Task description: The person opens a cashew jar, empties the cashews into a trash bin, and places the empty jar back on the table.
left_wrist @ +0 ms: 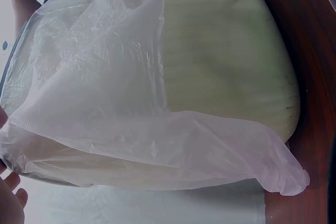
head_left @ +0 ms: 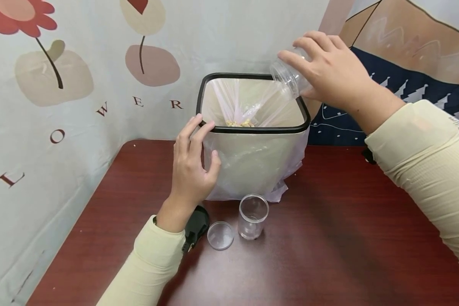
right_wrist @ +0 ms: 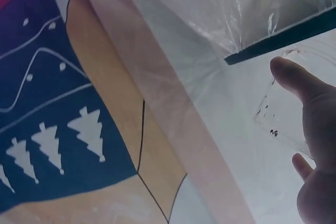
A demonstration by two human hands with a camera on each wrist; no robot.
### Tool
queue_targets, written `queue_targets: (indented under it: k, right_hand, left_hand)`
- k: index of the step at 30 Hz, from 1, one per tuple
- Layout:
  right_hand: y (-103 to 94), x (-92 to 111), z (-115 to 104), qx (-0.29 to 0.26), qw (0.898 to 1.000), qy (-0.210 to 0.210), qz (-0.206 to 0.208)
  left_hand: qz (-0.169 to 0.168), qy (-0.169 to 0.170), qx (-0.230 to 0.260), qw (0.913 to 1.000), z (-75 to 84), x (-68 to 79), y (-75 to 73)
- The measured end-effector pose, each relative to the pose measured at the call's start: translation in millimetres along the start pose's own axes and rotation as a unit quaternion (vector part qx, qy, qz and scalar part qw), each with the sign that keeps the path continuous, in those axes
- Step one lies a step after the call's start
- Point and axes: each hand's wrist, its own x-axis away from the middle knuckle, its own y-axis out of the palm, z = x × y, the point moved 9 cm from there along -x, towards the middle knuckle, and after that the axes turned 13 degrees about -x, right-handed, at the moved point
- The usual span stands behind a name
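Observation:
In the head view my right hand (head_left: 334,70) grips a clear jar (head_left: 287,76), tilted with its mouth over the bin's right back rim. A few dark specks cling inside that jar (right_wrist: 270,124) in the right wrist view. The pale bin (head_left: 248,163) has a black rim and a thin pinkish plastic liner (left_wrist: 121,77). Pale yellow bits (head_left: 240,123) lie inside it. My left hand (head_left: 191,163) touches the rim's front left corner with its fingertips, thumb held apart. A second clear jar (head_left: 253,216) stands upright before the bin, beside a clear round lid (head_left: 220,235).
The bin stands on a dark red wooden table (head_left: 329,246). A black object (head_left: 196,223), partly hidden, is by my left wrist. A printed cloth (head_left: 99,51) hangs behind the table and along its left side.

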Motion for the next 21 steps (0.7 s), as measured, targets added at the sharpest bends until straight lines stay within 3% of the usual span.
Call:
queue_targets:
  k: [10, 21]
  right_hand:
    - [1.4, -4.6, -7.0, 0.074, 0.996, -0.041, -0.042]
    - [6.3, -2.5, -17.1, 0.158, 0.980, -0.104, -0.065]
  left_hand:
    - [0.003, 0.000, 0.002, 1.0000, 1.4, -1.3, -0.3]
    - [0.000, 0.000, 0.002, 1.0000, 3.2, -1.3, -0.2]
